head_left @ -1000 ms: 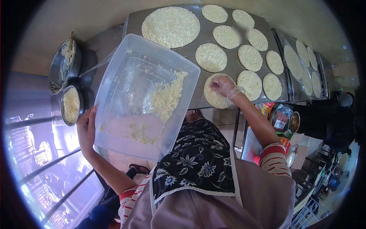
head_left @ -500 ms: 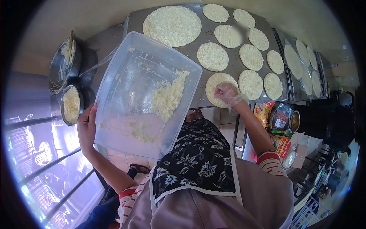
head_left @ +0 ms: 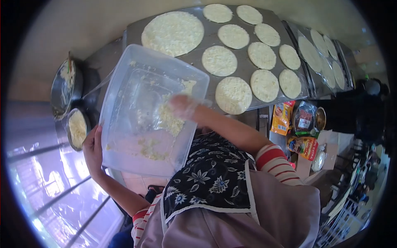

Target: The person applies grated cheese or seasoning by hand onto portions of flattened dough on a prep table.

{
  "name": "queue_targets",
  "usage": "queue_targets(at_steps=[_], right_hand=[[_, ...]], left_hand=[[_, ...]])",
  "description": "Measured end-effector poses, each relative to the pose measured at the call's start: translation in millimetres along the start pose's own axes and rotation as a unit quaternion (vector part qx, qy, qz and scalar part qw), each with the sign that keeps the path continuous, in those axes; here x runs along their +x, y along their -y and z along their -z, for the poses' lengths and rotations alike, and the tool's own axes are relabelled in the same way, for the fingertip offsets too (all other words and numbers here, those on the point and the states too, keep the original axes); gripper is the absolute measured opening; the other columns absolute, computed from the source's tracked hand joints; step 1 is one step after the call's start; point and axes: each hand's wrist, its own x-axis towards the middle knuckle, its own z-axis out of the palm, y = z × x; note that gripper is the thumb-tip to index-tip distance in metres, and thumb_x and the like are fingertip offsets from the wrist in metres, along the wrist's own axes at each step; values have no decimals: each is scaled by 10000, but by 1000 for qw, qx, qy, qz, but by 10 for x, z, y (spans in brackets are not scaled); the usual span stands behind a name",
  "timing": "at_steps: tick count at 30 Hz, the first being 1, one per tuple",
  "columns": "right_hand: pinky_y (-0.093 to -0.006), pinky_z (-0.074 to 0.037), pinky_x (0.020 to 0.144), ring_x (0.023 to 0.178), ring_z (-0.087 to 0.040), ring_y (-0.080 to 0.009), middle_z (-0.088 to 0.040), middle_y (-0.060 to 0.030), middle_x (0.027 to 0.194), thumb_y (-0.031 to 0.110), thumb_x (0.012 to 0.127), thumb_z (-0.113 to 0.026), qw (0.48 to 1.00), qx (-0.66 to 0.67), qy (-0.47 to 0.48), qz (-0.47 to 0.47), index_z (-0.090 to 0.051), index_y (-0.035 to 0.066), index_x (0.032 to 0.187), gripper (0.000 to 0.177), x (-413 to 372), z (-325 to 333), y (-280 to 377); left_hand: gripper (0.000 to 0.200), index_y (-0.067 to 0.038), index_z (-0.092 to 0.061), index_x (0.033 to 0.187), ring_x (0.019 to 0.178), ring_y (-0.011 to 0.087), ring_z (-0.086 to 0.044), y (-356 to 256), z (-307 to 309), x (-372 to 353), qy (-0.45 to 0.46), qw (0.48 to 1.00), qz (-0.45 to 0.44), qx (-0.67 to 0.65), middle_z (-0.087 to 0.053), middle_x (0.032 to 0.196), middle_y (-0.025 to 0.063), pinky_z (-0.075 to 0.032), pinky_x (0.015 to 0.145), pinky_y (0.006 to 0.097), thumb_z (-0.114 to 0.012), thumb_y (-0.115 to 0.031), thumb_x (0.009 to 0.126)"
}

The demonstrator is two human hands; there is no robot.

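Observation:
My left hand [head_left: 93, 149] grips the left rim of a clear plastic tub [head_left: 120, 136], which is tilted towards me. Shredded cheese [head_left: 170, 124] lies in a heap in the tub, with loose bits around it. My right hand [head_left: 185, 108], in a thin clear plastic glove, is in the tub at the top of the heap; its fingers are smeared by motion. Several round flat dough bases [head_left: 233, 96] lie on the metal tray beyond the tub. Pale shreds top the nearest one, and a much larger round base [head_left: 173, 34] sits at the back left.
Two metal bowls stand at the left, one with a spatula and creamy residue [head_left: 66, 84], one with pale shreds [head_left: 77, 129]. A second tray [head_left: 306, 78] with wrapped bases adjoins on the right. Food packets [head_left: 282, 118] and a cardboard box [head_left: 328, 155] are lower right. A dark-clothed person [head_left: 351, 111] is beyond.
My right hand has moved left from the nearest small base into the tub, onto the cheese. My left hand still holds the tub's rim. The whole view has shifted slightly.

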Motion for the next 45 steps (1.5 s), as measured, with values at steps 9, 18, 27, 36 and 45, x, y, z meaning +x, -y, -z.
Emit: queue_targets(at_steps=[9,18,27,36,45], right_hand=[[-322,-527,701,784,-644,-191,-646,-112,891,98,841,-553,994,69,-70,39,-632,31,962,159,81,-4,189],[-280,-503,827,928,-625,-190,-637,-142,1011,131,815,-662,678,720,-110,-94,-585,-53,1091,341,-1170,891,-430],[-238,-487,608,658,-588,-109,-647,-66,758,42,829,-599,791,463,-259,-304,-663,-25,960,161,-2177,321,-1616],[-234,-491,606,641,-596,-105,-654,-63,733,53,814,-607,827,359,-248,-355,-684,-4,937,157,-2144,232,-1498],[-242,-496,643,696,-601,-111,-659,-51,778,45,819,-596,823,387,-309,-278,-668,-17,967,177,-1857,508,-1584]], left_hand=[[384,23,-620,1104,787,100,-552,36,23,20,17,999,21,-25,-654,842,87,-440,736,242,-512,-306,939],[380,7,-627,1108,807,92,-552,124,31,97,29,998,43,-22,-658,879,74,-433,758,233,-506,-312,941],[365,-15,-635,1108,792,93,-551,218,5,177,34,999,0,-37,-660,867,65,-436,742,235,-506,-311,939],[360,-36,-631,1136,611,30,-332,199,21,184,46,999,13,-22,-477,685,-66,-275,585,164,-489,-312,952],[368,-1,-635,1104,817,94,-562,236,26,193,40,998,28,-30,-659,867,69,-430,770,232,-513,-306,939]])
